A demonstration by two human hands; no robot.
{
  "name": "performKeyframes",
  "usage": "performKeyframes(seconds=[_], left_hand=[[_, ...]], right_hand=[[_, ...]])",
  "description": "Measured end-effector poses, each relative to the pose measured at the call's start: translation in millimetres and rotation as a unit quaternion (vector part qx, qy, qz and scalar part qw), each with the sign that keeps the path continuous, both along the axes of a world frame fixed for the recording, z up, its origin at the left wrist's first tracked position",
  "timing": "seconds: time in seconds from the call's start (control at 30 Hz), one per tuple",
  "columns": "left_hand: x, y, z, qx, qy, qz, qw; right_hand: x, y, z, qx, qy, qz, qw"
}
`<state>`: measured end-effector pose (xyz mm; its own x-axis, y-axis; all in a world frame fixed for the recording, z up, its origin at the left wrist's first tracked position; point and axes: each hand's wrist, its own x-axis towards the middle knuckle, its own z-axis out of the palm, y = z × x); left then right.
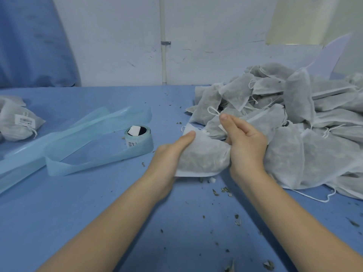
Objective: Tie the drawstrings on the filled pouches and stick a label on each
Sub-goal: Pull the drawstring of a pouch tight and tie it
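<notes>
Far left edge of the table (117, 203): a done pouch (17, 124), barcode label (25, 120) face up, cord tied; parked well apart from the raw stock, presumably the out-pile. Next right, loose blue liner (82, 138) trails across the left half, spent backing from the label roll (138, 137), which sits near table centre, just left of the hands, so a label is a short reach once the knot is in. Centre: left hand (170, 154) grips the current pouch (202, 156) from its left side, thumb on top, fingers under it and out of sight; it props the bag off the cloth, steadying the fill while the neck gets cinched, I'd say. Right hand (245, 146) is curled round the pouch's gathered neck on the right; index and middle fingers run straight up, and a cord loop (213, 111) stands just past their tips. Can't tell whether that loop is pinched or belongs to this pouch. No label on this pouch that I can see; judging by the bunched neck, step in hand is closing or tying. Crumbs of filling (222, 190) are scattered on the cloth below the pouch and toward the near edge. Right side, back to the right edge: the heap (294, 118) of filled, untied pouches, cords loose, one cord (314, 196) trailing out toward the near edge. Heap touches the right hand, so feed is direct. Most of the job is left.
</notes>
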<state>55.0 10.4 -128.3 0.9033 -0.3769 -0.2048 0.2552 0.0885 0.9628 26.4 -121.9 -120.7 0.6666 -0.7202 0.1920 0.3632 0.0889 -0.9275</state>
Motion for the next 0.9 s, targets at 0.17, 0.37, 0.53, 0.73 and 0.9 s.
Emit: performKeyframes(seconds=[0.17,0.37,0.53,0.73,0.9], left_hand=[[3,-3,-2,-0.028,0.016,0.054,0.998],[4,-1,3,-0.003,0.013,0.084,0.996],[6,7,4,-0.041,0.015,0.012,0.999],[4,11,3,-0.022,-0.102,0.024,0.994],[11,19,12,-0.005,-0.171,0.124,0.977]], right_hand=[[-7,-2,-2,-0.084,0.026,0.121,0.989],[-15,-5,2,-0.266,0.059,0.215,0.938],[-16,-9,0,-0.326,0.082,0.208,0.919],[-10,-8,-2,-0.309,0.081,0.197,0.927],[6,12,0,-0.233,0.069,0.198,0.95]])
